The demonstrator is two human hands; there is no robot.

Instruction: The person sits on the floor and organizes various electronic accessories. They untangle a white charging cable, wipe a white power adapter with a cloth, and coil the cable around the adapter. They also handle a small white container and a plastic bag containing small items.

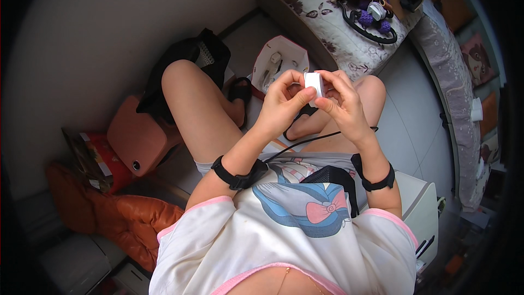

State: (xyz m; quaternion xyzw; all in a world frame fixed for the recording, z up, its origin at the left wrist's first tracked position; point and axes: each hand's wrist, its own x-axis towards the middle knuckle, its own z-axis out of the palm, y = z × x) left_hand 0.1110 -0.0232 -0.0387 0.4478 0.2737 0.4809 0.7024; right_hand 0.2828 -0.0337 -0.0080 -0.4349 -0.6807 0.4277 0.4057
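Observation:
A small white block-shaped object, perhaps a charger plug, is held up between both hands above my lap. My left hand pinches it from the left, thumb on its near face. From the right, my right hand grips it with thumb and fingertips. The fingers hide parts of its sides. Just beyond the hands, on the floor, stands an open white box with a red edge, holding a white plug and other small items. A black cable runs across my lap toward the right forearm.
A table with a floral cloth at the top carries tangled cables, a purple-balled massage roller and a white charger. At left are a black bag, a pink stool and an orange leather cushion. A white cabinet stands at right.

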